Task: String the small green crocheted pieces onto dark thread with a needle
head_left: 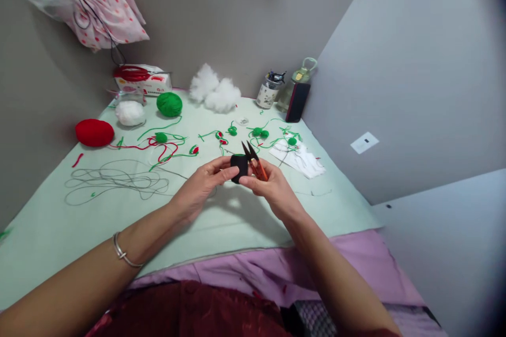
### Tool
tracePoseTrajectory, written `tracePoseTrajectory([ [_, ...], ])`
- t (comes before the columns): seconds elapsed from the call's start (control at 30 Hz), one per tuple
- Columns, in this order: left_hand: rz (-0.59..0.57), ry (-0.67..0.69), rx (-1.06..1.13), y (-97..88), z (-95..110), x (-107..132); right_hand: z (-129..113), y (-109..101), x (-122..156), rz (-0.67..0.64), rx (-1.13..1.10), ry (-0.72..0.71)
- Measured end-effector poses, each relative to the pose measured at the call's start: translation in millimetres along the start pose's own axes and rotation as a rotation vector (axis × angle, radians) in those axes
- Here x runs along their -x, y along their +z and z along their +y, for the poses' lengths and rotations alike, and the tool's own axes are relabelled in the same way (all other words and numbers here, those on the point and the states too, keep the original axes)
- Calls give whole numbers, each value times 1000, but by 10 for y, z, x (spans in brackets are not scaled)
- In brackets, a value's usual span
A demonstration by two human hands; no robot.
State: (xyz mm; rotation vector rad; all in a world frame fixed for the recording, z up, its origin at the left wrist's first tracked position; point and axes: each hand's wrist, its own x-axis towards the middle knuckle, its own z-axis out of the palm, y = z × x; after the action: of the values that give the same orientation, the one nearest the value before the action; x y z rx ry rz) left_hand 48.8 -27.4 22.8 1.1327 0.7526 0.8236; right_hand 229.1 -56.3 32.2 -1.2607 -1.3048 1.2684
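Observation:
My left hand (pixel 203 184) pinches a small black piece (pixel 238 167), perhaps felt or tape, with thumb and fingers closed on it. My right hand (pixel 272 189) grips orange-handled thread snips (pixel 255 160), their dark blades pointing up and away, just beside the black piece. Both hands meet above the pale green table cover (pixel 59 221). A metal bangle (pixel 123 253) sits on my left wrist.
Red yarn ball (pixel 94 132), white yarn ball (pixel 130 113) and green yarn ball (pixel 169 104) lie at the back left. Grey thread loops (pixel 118 181), green and red yarn scraps (pixel 166 147), white stuffing (pixel 215 92), a jar (pixel 269 90), a bottle (pixel 294 89) and white cloth (pixel 300 158) surround the hands.

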Motion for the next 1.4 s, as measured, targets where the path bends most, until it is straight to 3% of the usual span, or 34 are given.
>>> tracePoseTrajectory([
  [0.1, 80, -31, 16, -67, -22, -5, 29, -377, -5, 192, 161, -29],
  [0.2, 127, -11, 128, -168, -60, -33, 99, -1039, 28, 579, 568, -102],
  [0.27, 136, -1, 208, -218, -81, -57, 166, -1516, 79, 803, 816, -44],
  [0.37, 142, 2, 274, -244, -93, -82, 269, -2058, 165, 876, 1107, 204],
  [0.47, 143, -1, 305, -237, -90, -86, 331, -2288, 243, 826, 1259, 312],
  [0.6, 163, -20, 359, -235, -84, -81, 362, -2293, 402, 848, 1298, 331],
  [0.73, 176, -51, 436, -222, -70, -77, 433, -2211, 653, 750, 1290, 456],
  [0.83, 161, -89, 482, -196, -52, -74, 495, -2125, 790, 704, 1270, 413],
  [1.1, 154, -95, 502, -172, -27, -62, 547, -1898, 693, 658, 1312, 409],
  [1.17, 145, -99, 505, -168, -20, -50, 517, -1867, 671, 688, 1184, 377],
  [1.27, 75, -89, 493, -147, 5, -21, 422, -1780, 640, 684, 796, 247],
  [1.4, -41, -70, 515, -109, 50, 17, 211, -1437, 505, 585, 375, 70],
])
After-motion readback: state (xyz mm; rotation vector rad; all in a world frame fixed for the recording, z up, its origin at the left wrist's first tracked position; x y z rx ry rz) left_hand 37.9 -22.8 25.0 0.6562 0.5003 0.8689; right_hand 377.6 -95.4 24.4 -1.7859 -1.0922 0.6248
